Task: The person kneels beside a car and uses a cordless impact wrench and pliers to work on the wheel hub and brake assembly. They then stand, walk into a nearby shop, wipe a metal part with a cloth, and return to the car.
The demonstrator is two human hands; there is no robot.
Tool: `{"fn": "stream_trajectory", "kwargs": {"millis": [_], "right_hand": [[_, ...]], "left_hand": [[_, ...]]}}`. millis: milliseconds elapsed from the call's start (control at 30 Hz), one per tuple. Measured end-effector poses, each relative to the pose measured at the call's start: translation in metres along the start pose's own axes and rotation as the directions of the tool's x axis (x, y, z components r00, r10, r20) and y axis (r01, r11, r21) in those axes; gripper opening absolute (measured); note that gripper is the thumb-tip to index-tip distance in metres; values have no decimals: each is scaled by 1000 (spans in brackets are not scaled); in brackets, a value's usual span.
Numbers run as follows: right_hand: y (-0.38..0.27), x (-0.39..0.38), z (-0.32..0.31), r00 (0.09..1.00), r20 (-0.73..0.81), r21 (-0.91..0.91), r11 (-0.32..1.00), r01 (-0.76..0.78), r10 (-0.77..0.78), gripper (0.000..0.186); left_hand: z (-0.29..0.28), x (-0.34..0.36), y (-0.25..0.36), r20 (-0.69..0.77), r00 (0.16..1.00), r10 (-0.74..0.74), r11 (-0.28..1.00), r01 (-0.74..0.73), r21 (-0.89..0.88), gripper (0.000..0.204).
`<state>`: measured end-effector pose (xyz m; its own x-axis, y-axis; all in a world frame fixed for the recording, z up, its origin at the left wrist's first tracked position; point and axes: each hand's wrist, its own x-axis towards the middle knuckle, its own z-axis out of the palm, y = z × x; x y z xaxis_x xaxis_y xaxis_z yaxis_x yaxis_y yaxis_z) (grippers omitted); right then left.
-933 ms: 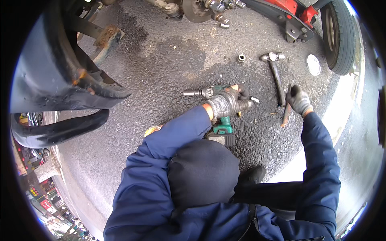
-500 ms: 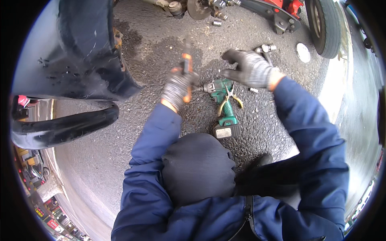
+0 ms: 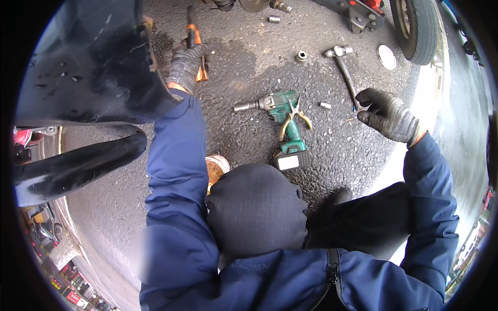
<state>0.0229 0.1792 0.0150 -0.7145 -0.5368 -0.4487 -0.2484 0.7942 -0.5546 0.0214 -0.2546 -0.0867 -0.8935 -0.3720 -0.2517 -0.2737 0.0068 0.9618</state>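
Observation:
My left hand, in a grey glove, is closed round a pair of pliers with orange and black handles, its dark end pointing away from me. My right hand, also gloved, is open and holds nothing, its fingers loosely curled. It hovers by the handle end of a hammer on the asphalt. Between my hands lies a green cordless impact wrench with a socket on its nose pointing left. Yellow-handled pliers rest on top of it.
Loose sockets lie on the wet asphalt. A white disc sits near a tyre at the far right. Part of a jack and metal vehicle parts are at the far edge. A large black panel fills the left.
My left hand has moved left and away from me with the orange-handled pliers. My right hand has moved right and nearer, uncovering the hammer and a socket.

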Motion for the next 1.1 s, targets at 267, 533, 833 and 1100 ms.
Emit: {"fn": "stream_trajectory", "kwargs": {"millis": [267, 533, 833, 1100], "right_hand": [[6, 4, 2, 999, 22, 9, 999, -47, 47, 41], [9, 10, 4, 999, 27, -76, 997, -16, 19, 41], [5, 7, 3, 998, 28, -45, 998, -49, 50, 40], [15, 7, 4, 997, 33, -33, 997, -71, 72, 41]], "left_hand": [[0, -3, 1, 207, 978, 38, 999, -30, -41, 21], [8, -8, -3, -5, 1000, -5, 994, 4, -107, 30], [18, -10, -8, 210, 978, 11, 991, 18, -133, 40], [2, -8, -5, 264, 964, 16, 999, -5, -43, 56]]}}
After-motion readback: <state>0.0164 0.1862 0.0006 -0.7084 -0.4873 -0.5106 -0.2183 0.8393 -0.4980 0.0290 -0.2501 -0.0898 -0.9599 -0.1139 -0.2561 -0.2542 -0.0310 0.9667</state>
